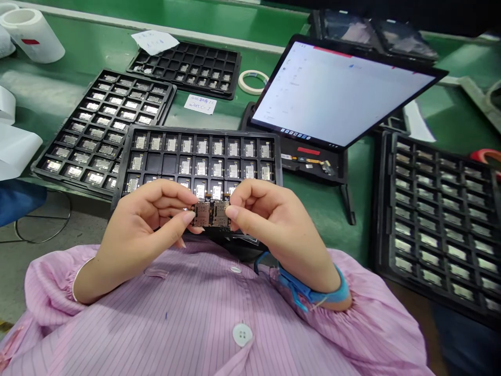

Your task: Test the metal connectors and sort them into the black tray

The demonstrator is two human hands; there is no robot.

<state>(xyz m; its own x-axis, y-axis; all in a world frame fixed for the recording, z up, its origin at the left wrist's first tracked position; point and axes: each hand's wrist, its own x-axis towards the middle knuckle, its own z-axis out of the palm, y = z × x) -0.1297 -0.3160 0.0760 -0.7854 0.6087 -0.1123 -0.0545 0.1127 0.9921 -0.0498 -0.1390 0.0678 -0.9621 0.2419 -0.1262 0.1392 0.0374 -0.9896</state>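
Two small circuit boards with metal card slots are held side by side in front of my chest; whether they touch cannot be made out. My left hand [152,222] pinches the left circuit board [202,214] by its outer edge between thumb and fingertips. On the other side, my right hand [270,216] grips the right circuit board [220,213] the same way. Just beneath and beyond both hands lies a black compartment tray [162,163] with similar parts in its cells. Two cells in its second row hold nothing; its near rows are partly hidden by my hands.
At left stands a stack of filled trays [62,137], with a partly filled tray [219,62] behind. A tablet screen [313,94] leans over a dark box [332,167] at right. Further right are more filled trays [385,209]. A tape roll [253,82] and a handwritten label [200,104] lie between.
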